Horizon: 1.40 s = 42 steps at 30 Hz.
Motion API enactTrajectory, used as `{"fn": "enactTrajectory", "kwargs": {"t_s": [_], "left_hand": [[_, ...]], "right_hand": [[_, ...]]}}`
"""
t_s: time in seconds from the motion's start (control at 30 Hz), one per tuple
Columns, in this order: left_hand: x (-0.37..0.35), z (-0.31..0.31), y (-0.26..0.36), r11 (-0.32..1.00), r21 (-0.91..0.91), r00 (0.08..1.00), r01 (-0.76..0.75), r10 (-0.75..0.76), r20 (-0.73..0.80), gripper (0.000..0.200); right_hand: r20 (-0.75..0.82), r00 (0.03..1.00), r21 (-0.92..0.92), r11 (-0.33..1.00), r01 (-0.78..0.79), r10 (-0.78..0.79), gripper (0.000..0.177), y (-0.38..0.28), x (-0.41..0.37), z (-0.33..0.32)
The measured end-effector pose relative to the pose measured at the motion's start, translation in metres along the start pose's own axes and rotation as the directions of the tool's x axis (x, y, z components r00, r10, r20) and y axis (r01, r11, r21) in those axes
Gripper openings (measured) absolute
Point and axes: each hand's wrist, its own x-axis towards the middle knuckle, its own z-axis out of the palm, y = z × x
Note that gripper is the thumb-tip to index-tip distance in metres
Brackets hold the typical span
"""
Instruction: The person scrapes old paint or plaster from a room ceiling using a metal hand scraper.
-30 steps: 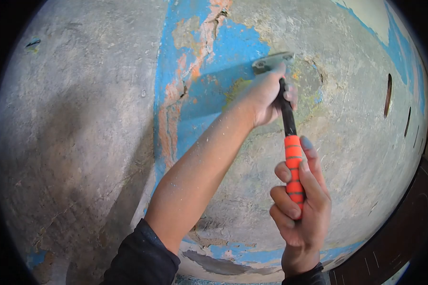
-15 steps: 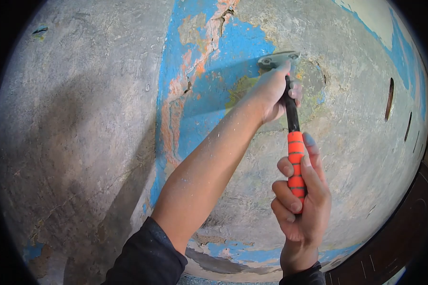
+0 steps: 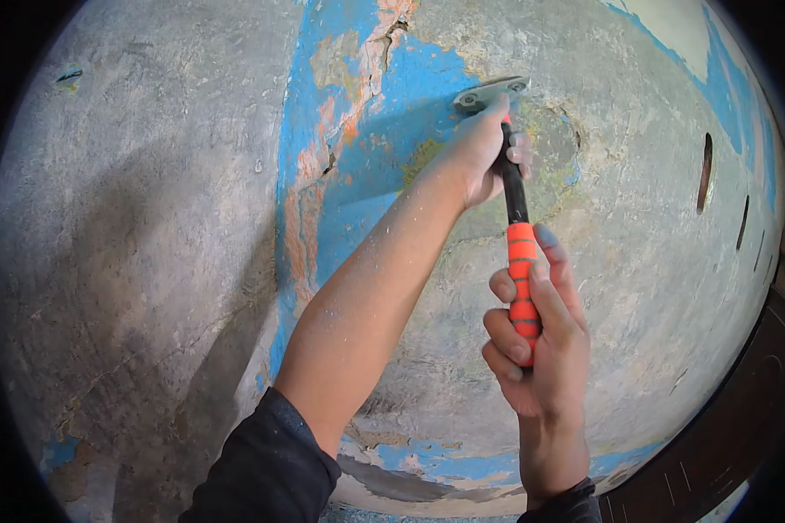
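Observation:
A long-handled scraper (image 3: 516,202) with a black shaft, an orange grip and a wide metal head leans up toward the wall (image 3: 192,157). Close behind the metal head, my left hand (image 3: 484,152) is wrapped round the upper shaft. Lower down, my right hand (image 3: 545,336) grips the orange handle, its index finger stretched along the side. The head lies at the border of blue paint (image 3: 423,74) and bare grey plaster. Whether its edge touches the wall is hard to tell. Pale dust specks my left forearm.
An orange-pink cracked strip (image 3: 310,187) runs down through the blue paint. Dark slots (image 3: 705,174) mark the wall on the right. A dark brown panel or furniture edge (image 3: 715,436) stands at lower right. Blue patches (image 3: 449,464) remain low on the wall.
The scraper and both hands have shifted up and slightly left in view. The metal head has tilted, its right end now higher. Both hands keep their hold.

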Motion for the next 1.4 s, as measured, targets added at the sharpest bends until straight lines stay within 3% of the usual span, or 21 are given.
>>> {"fn": "enactTrajectory", "kwargs": {"t_s": [0.2, 0.43, 0.57, 0.7, 0.93, 1.07, 1.3, 1.4], "left_hand": [[-0.013, 0.005, -0.016, 0.998, -0.059, 0.998, 0.009, -0.013, -0.067, 0.029], [0.003, 0.004, 0.007, 0.998, 0.051, 0.998, -0.049, 0.05, -0.028, 0.029], [-0.004, 0.003, 0.0, 0.999, 0.028, 0.993, -0.038, 0.041, -0.114, 0.029], [-0.015, 0.001, -0.006, 1.0, 0.015, 0.997, 0.009, -0.007, -0.083, 0.029], [-0.001, 0.0, 0.012, 0.996, 0.081, 0.997, 0.028, -0.022, -0.078, 0.031], [-0.015, -0.009, 0.001, 0.991, 0.122, 0.999, 0.053, -0.053, -0.001, 0.032], [0.008, 0.006, 0.015, 0.969, 0.242, 0.996, 0.039, -0.018, -0.088, 0.034], [0.005, 0.001, 0.014, 0.961, 0.277, 0.999, 0.029, -0.021, -0.03, 0.035]], "right_hand": [[-0.012, 0.998, -0.037, 0.997, -0.062, 0.062, 0.04, -0.006, -0.011, -0.003], [0.019, 1.0, -0.058, 0.998, -0.021, 0.022, 0.042, -0.005, 0.006, 0.001], [0.018, 0.999, -0.085, 0.996, -0.038, 0.04, 0.043, -0.003, 0.001, -0.006], [0.011, 0.999, -0.07, 0.997, -0.04, 0.041, 0.042, 0.003, -0.007, -0.006], [0.011, 0.996, -0.102, 0.991, 0.086, -0.085, 0.043, 0.02, 0.016, -0.001], [-0.023, 0.998, -0.173, 0.983, 0.06, -0.065, 0.044, 0.03, 0.006, -0.01], [-0.028, 0.989, -0.182, 0.974, 0.135, -0.142, 0.046, 0.027, 0.023, -0.006], [-0.029, 0.985, -0.251, 0.955, 0.16, -0.173, 0.044, 0.035, 0.025, -0.013]]}}
